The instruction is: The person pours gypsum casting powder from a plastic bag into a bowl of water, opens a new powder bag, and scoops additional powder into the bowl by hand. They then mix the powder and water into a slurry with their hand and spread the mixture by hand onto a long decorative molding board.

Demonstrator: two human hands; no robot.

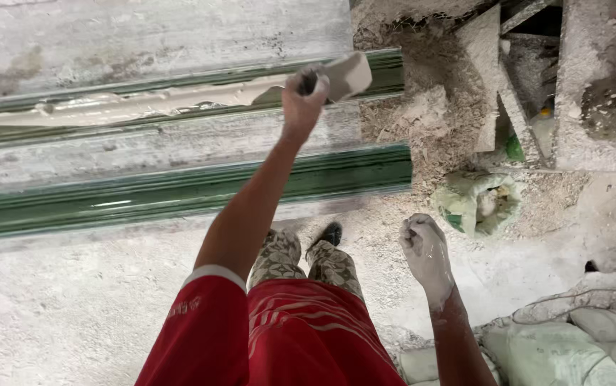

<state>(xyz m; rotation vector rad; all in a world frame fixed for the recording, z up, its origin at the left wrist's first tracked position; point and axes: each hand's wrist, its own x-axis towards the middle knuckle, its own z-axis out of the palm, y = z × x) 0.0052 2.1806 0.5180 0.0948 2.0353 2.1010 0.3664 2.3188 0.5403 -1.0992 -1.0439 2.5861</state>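
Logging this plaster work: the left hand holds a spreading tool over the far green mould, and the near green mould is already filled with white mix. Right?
Not quite. In the head view the near green mould is empty; the white mix lies in the far green mould, where the left hand holds the spreading tool.

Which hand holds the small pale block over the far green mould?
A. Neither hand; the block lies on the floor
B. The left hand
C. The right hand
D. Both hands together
B. The left hand is raised and grips the pale block above the far green mould, which holds a whitish wet mix, while the right hand, coated in white, is closed into a fist lower down, away from the block.
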